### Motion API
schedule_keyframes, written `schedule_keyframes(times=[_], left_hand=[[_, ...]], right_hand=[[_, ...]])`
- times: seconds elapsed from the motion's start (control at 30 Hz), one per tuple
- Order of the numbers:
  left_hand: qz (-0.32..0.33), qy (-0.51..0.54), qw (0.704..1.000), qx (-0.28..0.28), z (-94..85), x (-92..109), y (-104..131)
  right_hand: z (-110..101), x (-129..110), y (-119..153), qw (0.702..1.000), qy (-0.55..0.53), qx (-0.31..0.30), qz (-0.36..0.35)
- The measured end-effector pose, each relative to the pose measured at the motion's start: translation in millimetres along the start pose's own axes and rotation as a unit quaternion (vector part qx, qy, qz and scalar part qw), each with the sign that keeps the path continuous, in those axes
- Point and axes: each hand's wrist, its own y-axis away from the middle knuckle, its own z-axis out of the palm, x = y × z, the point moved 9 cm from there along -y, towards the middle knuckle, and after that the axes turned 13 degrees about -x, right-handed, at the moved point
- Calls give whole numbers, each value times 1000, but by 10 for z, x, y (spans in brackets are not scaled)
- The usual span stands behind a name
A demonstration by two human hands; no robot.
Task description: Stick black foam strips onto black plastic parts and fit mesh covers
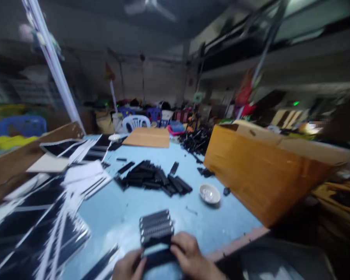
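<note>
My left hand (pixel 130 266) and my right hand (pixel 189 251) are at the near edge of the table, low in the view. Both are closed in a pinch on the ends of a short black strip (pixel 159 258), stretched between them. Just beyond my fingers lies a neat row of dark strips (pixel 156 223) with small shiny dots at their ends. Farther off, a loose heap of black strips (pixel 147 175) spreads over the light-blue tabletop (pixel 119 217). Blur hides what exactly the strips are.
A small white bowl (pixel 209 193) with shiny bits inside stands right of the heap. A large brown cardboard box (pixel 259 167) borders the right side. Black sheets with white strips (pixel 43 229) cover the left. Flat cardboard (pixel 147 137) and a tangled black pile (pixel 196 140) lie at the back.
</note>
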Motion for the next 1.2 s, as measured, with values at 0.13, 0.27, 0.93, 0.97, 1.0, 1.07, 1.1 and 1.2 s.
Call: schedule_keyframes(times=[0.13, 0.27, 0.93, 0.97, 1.0, 1.07, 1.1, 1.2], left_hand=[[-63, -27, 997, -36, 24, -10, 212], [-67, -24, 997, -24, -66, -27, 132], [-87, 100, 991, -18, -5, -326, -41], [-91, 109, 990, -20, 8, -350, -42], [-94, 116, 989, -24, 21, -370, -44], [-99, 130, 986, -29, 36, -397, -48], [-101, 139, 985, -31, 42, -405, -49], [-102, 158, 982, -37, 52, -416, -48]], right_hand=[[132, 25, -8, 993, -84, -78, 25], [6, 159, -73, 992, -105, -68, 24], [172, 460, -263, 983, -67, -171, 8], [184, 436, -282, 983, -67, -172, 1], [203, 404, -304, 982, -67, -176, -7], [248, 327, -349, 981, -63, -183, -24], [271, 289, -368, 980, -60, -187, -32], [327, 211, -405, 978, -51, -198, -46]])
